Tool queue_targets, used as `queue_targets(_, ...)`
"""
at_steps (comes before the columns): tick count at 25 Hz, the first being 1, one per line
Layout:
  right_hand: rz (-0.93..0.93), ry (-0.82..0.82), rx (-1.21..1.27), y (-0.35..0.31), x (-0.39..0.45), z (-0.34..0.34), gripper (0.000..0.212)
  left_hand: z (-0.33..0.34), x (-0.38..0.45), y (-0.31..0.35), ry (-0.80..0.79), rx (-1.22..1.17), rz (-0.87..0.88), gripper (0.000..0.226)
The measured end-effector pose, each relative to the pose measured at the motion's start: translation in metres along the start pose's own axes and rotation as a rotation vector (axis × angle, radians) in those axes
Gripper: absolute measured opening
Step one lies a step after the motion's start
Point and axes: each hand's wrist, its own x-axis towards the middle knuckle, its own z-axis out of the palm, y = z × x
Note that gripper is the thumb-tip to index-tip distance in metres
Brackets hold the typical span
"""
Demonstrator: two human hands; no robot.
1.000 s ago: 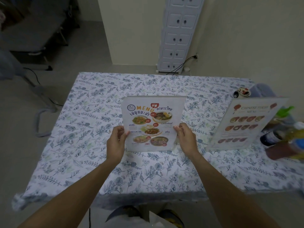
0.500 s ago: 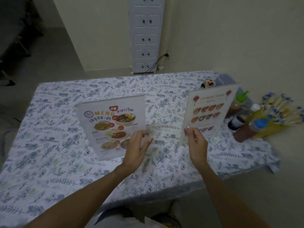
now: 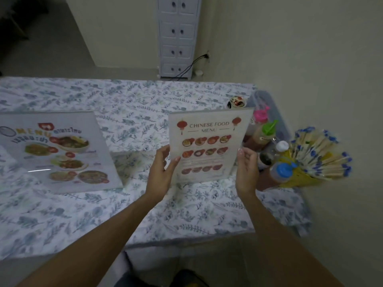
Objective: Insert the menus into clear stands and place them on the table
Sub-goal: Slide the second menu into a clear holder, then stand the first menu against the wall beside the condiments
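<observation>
A Chinese food menu in a clear stand point(image 3: 207, 146) stands upright on the floral tablecloth point(image 3: 132, 112), near the table's right end. My left hand point(image 3: 163, 168) grips its left edge and my right hand point(image 3: 246, 168) grips its right edge. To the left stands a second clear stand with a Thai food menu point(image 3: 60, 152), untouched by either hand.
Sauce bottles point(image 3: 267, 139) with pink, green, white and blue caps crowd the table's right end behind the Chinese menu. A yellow holder of wrapped chopsticks point(image 3: 319, 158) sits beside them. A white drawer cabinet point(image 3: 178, 36) stands against the far wall.
Both hands left the Thai menu stand and moved right to take hold of the Chinese menu stand. My view has swung right and closer.
</observation>
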Motion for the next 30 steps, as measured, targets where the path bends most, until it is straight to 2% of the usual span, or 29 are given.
queue_targets(4, 0.045, -0.218, 0.030, 0.013, 0.024, 0.000, 0.029, 0.013, 0.001, -0.008, 0.089, -0.070, -0.025, 0.024)
queue_targets(6, 0.012, -0.284, 0.013, 0.015, 0.031, 0.002, 0.019, 0.015, 0.003, -0.012, 0.118, -0.092, -0.035, 0.008)
queue_targets(8, -0.005, -0.321, 0.027, 0.014, 0.033, 0.004, 0.011, 0.016, 0.006, -0.014, 0.137, -0.109, -0.038, 0.006)
queue_targets(17, 0.063, -0.267, 0.071, -0.007, 0.032, 0.016, 0.013, -0.003, 0.031, 0.007, 0.106, -0.126, -0.049, 0.011)
queue_targets(22, 0.082, -0.240, 0.117, -0.038, 0.051, 0.039, 0.011, -0.026, 0.077, 0.038, 0.076, -0.070, -0.042, 0.015)
queue_targets(26, 0.040, -0.234, 0.141, -0.079, 0.101, 0.056, 0.010, -0.026, 0.139, 0.087, 0.075, -0.053, 0.014, 0.014)
queue_targets(30, -0.060, -0.195, 0.084, -0.128, 0.190, 0.063, 0.025, 0.002, 0.214, 0.142, 0.088, -0.114, 0.079, 0.006)
